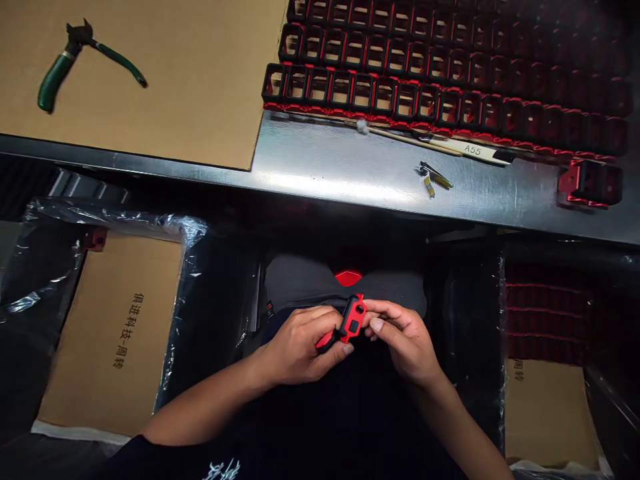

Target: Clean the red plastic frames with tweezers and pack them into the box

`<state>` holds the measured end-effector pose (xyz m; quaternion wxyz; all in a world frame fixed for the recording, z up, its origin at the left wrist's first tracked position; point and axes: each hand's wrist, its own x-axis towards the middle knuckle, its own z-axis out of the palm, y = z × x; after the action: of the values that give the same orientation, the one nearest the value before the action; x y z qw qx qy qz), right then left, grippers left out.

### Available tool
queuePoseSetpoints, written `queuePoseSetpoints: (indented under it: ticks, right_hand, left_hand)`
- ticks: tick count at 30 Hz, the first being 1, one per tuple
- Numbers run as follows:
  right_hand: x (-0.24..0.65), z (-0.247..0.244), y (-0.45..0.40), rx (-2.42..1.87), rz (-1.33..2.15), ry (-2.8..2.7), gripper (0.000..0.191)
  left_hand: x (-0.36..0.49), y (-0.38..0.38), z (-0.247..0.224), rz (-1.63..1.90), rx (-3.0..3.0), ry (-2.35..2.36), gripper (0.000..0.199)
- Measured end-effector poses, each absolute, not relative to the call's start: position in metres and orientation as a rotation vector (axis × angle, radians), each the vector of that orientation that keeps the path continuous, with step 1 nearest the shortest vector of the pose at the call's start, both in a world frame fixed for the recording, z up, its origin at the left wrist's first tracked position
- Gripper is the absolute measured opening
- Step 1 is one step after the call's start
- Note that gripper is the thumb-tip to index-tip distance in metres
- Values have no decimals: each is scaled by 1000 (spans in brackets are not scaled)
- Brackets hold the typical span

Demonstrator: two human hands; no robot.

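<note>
Above my lap, my left hand [313, 340] is closed round a small red-and-black plastic housing [354, 320]. Its red face, with a round hole and a dark square opening, is turned up toward me. The fingers of my right hand [407, 340] are curled in against the housing's right edge, the index fingertip touching it. Whether something small is also between those fingers is hidden. On the metal bench [320, 160] ahead stand several rows of similar red-and-black housings [343, 90], open sides up. One single housing [593, 183] sits apart near the bench's right front.
Green-handled pliers [60, 73] lie spread on a cardboard sheet [190, 100]. Nail clippers [434, 177], a cotton-tipped stick [400, 138] and a strip marked A55 [473, 149] lie on the bench. Plastic-lined boxes flank me, holding cardboard [115, 333] left and cardboard [550, 413] with housings right.
</note>
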<state>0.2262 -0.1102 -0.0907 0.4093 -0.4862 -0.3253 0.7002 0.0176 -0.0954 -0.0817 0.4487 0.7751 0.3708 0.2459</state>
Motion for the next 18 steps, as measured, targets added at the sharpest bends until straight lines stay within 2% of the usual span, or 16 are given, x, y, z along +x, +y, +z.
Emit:
queuePoseSetpoints:
  ticks: [7,18]
  right_hand:
    - [218,-99,-108,-1236,1799,-750,22]
    - [220,-93,-113,-1225,1725,-795,18]
  left_hand:
    - [22,-98,-66,564,2105,1040,5]
    - [21,-98,-80,549,2002,923,10]
